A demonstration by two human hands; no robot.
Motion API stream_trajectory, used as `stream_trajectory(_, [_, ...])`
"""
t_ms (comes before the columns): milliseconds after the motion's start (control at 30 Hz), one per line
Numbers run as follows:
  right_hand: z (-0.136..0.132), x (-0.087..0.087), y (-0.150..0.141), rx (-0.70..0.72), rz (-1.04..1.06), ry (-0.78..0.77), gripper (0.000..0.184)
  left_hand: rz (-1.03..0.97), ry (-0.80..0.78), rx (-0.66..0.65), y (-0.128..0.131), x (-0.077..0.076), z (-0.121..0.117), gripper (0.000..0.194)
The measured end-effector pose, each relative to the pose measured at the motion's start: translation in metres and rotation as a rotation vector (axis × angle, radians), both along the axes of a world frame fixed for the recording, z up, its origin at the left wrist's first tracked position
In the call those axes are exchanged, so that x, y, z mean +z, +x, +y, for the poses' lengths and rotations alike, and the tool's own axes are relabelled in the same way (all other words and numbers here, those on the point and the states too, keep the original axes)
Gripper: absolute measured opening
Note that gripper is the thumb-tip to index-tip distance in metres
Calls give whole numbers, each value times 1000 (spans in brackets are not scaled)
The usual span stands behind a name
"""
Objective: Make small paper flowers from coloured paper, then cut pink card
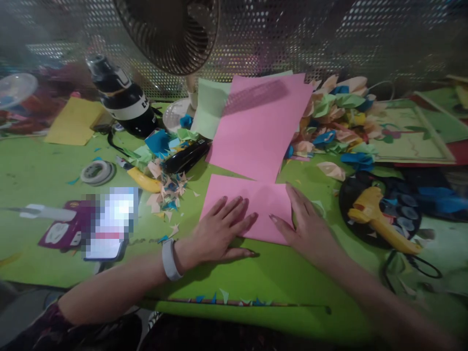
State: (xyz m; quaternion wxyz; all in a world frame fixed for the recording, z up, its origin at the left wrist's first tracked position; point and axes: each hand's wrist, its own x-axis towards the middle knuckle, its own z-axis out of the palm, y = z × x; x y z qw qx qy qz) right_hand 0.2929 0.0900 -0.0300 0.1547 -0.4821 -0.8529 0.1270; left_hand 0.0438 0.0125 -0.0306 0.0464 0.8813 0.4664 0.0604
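Note:
A pink paper sheet (256,141) lies on the green table (278,278), folded so its near part lies flat and the far part rises toward the fan. My left hand (219,231) rests flat on the near left of the folded part, fingers spread, a white band on the wrist. My right hand (305,222) presses flat on the near right corner of the same sheet, fingers stretched out. Neither hand grips anything.
A light green sheet (210,105) and a fan (171,34) stand behind the pink paper. A pile of folded coloured paper pieces (336,122) lies at the right. A yellow glue gun (380,217) sits on a black tray. A bottle (122,97), tape roll (97,172), stapler (186,156) and phone (109,224) lie at the left.

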Motion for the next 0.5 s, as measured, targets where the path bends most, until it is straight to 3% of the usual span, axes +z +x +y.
stream_trajectory(500, [0,-1,2,21,-12,-6,73,-35,2,7,-1,-2,0,85])
